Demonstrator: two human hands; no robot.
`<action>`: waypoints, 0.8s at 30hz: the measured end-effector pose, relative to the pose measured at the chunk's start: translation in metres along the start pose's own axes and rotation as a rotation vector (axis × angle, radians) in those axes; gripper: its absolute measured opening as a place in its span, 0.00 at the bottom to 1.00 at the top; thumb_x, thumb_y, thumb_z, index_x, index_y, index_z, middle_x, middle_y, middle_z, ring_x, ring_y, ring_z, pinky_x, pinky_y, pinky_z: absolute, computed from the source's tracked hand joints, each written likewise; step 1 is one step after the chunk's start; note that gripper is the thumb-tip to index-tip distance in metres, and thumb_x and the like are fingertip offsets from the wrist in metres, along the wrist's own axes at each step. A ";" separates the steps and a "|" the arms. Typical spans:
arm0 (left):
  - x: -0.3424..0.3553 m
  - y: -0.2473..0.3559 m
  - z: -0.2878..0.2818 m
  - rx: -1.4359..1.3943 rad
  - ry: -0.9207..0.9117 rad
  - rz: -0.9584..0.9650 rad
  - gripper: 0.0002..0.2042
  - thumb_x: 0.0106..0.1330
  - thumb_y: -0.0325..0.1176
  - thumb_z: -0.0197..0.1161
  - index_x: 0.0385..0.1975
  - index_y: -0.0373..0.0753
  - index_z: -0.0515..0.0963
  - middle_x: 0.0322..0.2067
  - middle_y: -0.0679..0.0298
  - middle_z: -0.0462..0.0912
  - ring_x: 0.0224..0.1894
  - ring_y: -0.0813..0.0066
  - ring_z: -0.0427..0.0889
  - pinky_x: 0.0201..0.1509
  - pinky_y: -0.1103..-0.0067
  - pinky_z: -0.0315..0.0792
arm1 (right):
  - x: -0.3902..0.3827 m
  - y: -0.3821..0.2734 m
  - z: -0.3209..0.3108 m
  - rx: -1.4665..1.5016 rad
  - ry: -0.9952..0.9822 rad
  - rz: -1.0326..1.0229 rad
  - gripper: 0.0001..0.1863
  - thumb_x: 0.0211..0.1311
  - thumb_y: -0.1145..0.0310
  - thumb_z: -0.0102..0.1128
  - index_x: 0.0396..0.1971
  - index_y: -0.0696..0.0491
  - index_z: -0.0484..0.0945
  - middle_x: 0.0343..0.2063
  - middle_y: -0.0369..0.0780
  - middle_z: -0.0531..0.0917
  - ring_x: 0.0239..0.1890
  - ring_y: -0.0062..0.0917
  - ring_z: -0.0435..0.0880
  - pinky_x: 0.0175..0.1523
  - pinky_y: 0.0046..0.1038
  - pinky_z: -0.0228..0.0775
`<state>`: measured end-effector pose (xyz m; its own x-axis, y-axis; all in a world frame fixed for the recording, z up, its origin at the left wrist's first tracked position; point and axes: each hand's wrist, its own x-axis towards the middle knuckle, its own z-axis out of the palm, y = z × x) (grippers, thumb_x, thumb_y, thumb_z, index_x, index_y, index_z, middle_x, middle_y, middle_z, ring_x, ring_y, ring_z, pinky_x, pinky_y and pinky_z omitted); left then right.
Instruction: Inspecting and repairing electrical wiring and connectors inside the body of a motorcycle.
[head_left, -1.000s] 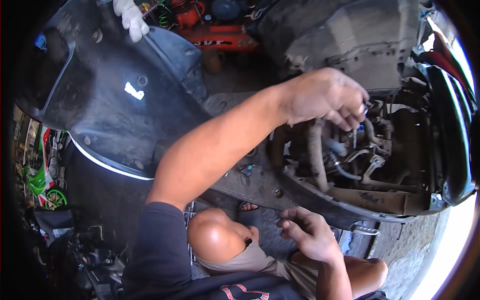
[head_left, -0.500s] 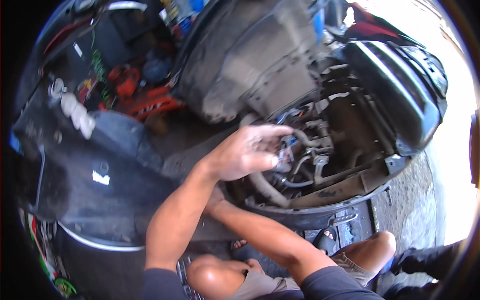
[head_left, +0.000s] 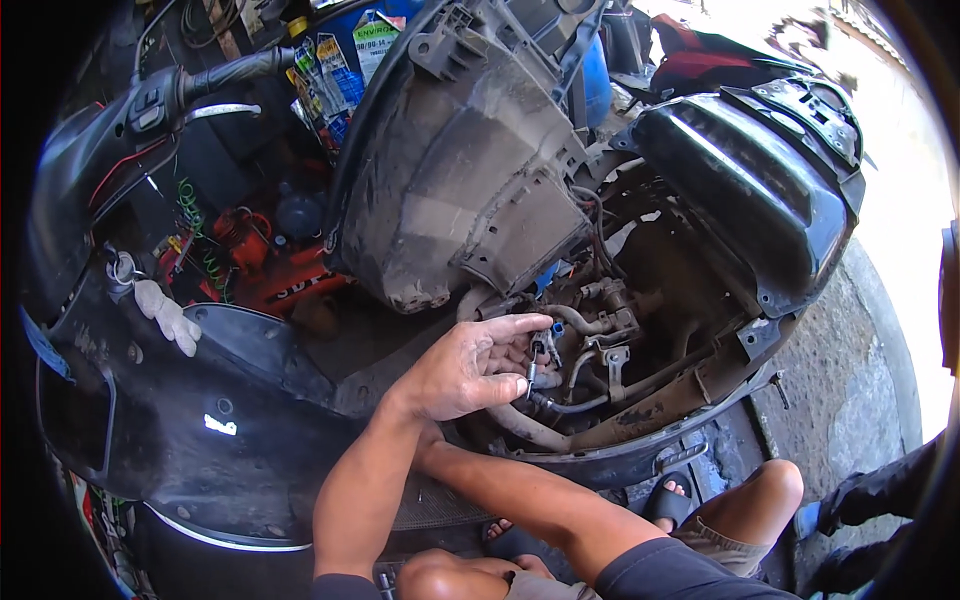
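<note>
My left hand [head_left: 480, 370] is over the exposed engine of a black scooter, thumb and index finger apart and the others curled loosely beside a small metal fitting [head_left: 540, 360] with a blue connector [head_left: 557, 330] close by. I cannot tell whether it touches the fitting. My right hand [head_left: 432, 448] reaches under my left wrist, mostly hidden, so its fingers cannot be seen. Hoses [head_left: 580, 322] and a bracket [head_left: 615, 365] sit just right of my left hand. A dirty grey underseat compartment [head_left: 430, 200] stands raised behind it.
The black front shield [head_left: 160, 420] and handlebar [head_left: 230, 72] are left, with a white glove [head_left: 165, 315]. A red compressor [head_left: 285, 285] stands behind. The black rear panel [head_left: 730, 180] is right; another person's dark-clothed legs [head_left: 870, 500] appear at lower right.
My right hand has moved from the lower right to beneath my left wrist. My left hand has turned beside the fitting, fingers more spread. The view has swung, showing more handlebar and rear panel.
</note>
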<state>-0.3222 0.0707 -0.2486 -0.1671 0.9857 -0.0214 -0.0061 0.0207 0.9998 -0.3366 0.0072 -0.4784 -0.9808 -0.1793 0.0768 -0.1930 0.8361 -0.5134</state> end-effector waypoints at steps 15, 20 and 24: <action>-0.005 -0.003 0.005 0.455 0.050 0.089 0.40 0.50 0.28 0.67 0.69 0.30 0.65 0.50 0.52 0.82 0.49 0.65 0.85 0.57 0.69 0.78 | -0.230 -0.039 -0.186 0.134 -0.305 0.097 0.15 0.64 0.66 0.54 0.46 0.60 0.73 0.39 0.53 0.84 0.35 0.47 0.88 0.35 0.45 0.82; 0.002 -0.008 0.008 0.547 0.052 0.187 0.37 0.50 0.28 0.69 0.66 0.30 0.68 0.53 0.48 0.81 0.48 0.66 0.86 0.57 0.72 0.78 | -0.287 -0.022 -0.270 0.311 -0.331 0.304 0.17 0.64 0.62 0.55 0.46 0.58 0.73 0.39 0.53 0.82 0.40 0.51 0.85 0.45 0.48 0.78; -0.001 -0.010 0.006 0.569 0.071 0.209 0.37 0.50 0.28 0.68 0.66 0.30 0.69 0.54 0.47 0.81 0.47 0.66 0.86 0.57 0.72 0.77 | -0.291 -0.023 -0.317 0.471 0.023 0.374 0.17 0.57 0.74 0.56 0.48 0.59 0.76 0.37 0.52 0.83 0.41 0.47 0.85 0.49 0.39 0.79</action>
<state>-0.3159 0.0703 -0.2584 -0.1734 0.9655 0.1944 0.5580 -0.0663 0.8272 -0.0556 0.2045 -0.2180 -0.9813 0.0983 -0.1658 0.1927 0.5193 -0.8326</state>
